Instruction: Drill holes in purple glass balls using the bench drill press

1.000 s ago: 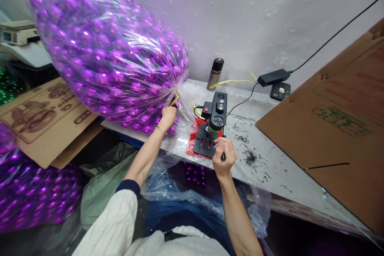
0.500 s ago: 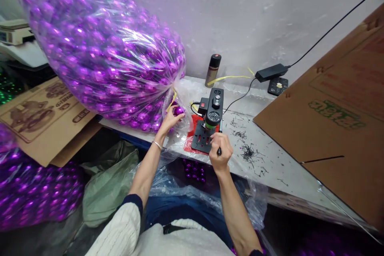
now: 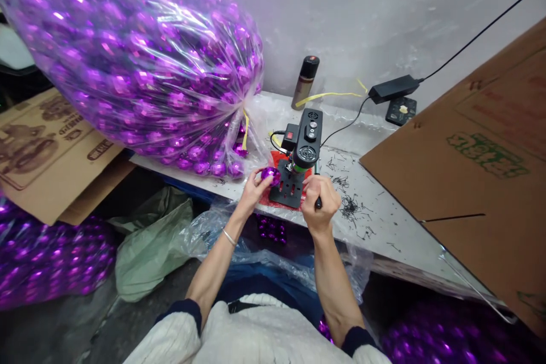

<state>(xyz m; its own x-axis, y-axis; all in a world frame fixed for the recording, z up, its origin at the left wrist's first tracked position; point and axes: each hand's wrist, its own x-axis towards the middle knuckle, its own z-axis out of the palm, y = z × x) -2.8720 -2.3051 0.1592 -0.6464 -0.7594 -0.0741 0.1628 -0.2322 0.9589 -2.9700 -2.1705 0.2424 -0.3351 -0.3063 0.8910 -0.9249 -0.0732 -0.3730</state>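
Left grip: the left hand [image 3: 255, 186] pinches a purple ball [image 3: 270, 174] at the drill's black base plate [image 3: 287, 191].
Right grip: the right hand [image 3: 321, 203] is clenched round the drill's lever [image 3: 317, 200].
Doing it well: the ball likely needs holding steady under the small bench drill [image 3: 305, 146] while the lever comes down gently.
Writing: green print on the cardboard sheet [image 3: 478, 153], brown print on the box [image 3: 46, 142]; neither can be read.
Surroundings: bag of purple balls [image 3: 136, 62], spray can [image 3: 305, 74], shavings on the counter [image 3: 384, 227].

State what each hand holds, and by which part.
Left hand pinches a purple ball by its sides at the fingertips. Right hand wraps the black lever handle of the small drill press.
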